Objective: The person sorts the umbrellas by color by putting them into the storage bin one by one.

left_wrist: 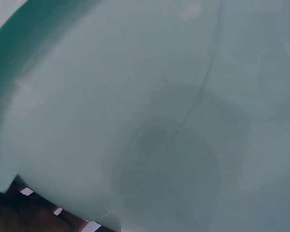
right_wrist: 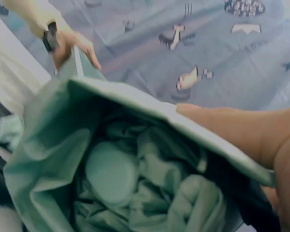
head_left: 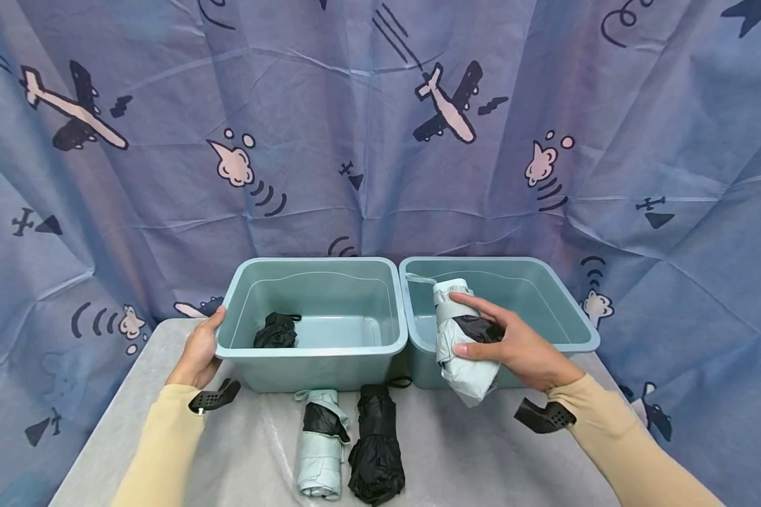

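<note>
In my right hand [head_left: 523, 345] I hold a folded pale-green umbrella [head_left: 466, 380] with a black band, fingers and thumb on opposite sides. It is tilted over the front rim of the right bin [head_left: 586, 345]. The right wrist view looks into its loose fabric folds, where a round pale-green end [right_wrist: 111, 171] shows. My left hand [head_left: 196, 352] grips the left front corner of the left bin [head_left: 311, 370]; the bin's wall [left_wrist: 111, 96] fills the left wrist view. Inside the left bin lies a folded black umbrella [head_left: 275, 332], partly hidden by the front wall.
In front of the left bin, a rolled pale-green umbrella [head_left: 319, 458] and a folded black umbrella [head_left: 377, 451] lie side by side on the white-covered table [head_left: 495, 458]. The two bins stand against each other. A blue patterned curtain [head_left: 368, 105] hangs close behind them.
</note>
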Demonstrator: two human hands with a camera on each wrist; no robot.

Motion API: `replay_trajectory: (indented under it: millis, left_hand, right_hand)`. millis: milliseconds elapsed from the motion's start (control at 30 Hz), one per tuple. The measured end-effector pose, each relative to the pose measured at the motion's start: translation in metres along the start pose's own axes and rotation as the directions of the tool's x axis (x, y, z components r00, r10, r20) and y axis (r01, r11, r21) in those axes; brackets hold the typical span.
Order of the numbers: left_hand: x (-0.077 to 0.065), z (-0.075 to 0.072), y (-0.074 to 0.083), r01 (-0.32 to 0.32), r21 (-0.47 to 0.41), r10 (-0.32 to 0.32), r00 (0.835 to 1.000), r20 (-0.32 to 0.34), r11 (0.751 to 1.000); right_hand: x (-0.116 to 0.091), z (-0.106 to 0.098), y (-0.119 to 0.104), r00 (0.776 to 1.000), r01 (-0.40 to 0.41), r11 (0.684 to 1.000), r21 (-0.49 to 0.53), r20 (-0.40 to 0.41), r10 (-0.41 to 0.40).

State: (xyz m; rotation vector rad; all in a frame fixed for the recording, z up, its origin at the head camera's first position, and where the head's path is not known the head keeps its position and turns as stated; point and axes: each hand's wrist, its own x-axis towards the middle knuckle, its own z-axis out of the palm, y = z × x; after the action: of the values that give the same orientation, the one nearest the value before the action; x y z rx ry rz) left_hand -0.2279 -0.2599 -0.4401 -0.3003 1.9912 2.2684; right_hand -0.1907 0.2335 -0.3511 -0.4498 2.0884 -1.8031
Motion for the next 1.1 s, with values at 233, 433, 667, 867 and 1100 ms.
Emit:
replay_trajectory:
  millis: [233,433,667,867,1100]
  left_hand:
    - [-0.001,0.000,0.000,-0.001,-0.011,0.002,1.000,0.010,1.000]
    - [0.001,0.000,0.000,0.000,0.006,0.000,1.000,0.005,1.000]
    - [0.002,-0.002,0.000,-0.014,0.010,0.014,1.000,0.012,1.000]
    - [0.001,-0.002,-0.001,-0.022,0.008,0.022,0.999,0.035,1.000]
    - [0.003,0.000,-0.001,-0.013,-0.045,0.015,0.999,0.044,0.999]
  right_hand:
    - [0.038,-0.022,0.007,0.998,-0.034,0.999,-0.036,-0.052,0.032]
    - [0.062,-0.032,0.012,0.994,-0.079,0.997,0.010,-0.073,0.079]
    - [0.085,-0.033,0.020,0.989,-0.118,0.993,0.029,-0.092,0.120]
    - [0.100,-0.028,0.036,0.982,-0.161,0.986,0.048,-0.094,0.165]
    - [0.109,-0.020,0.048,0.976,-0.185,0.981,0.060,-0.103,0.191]
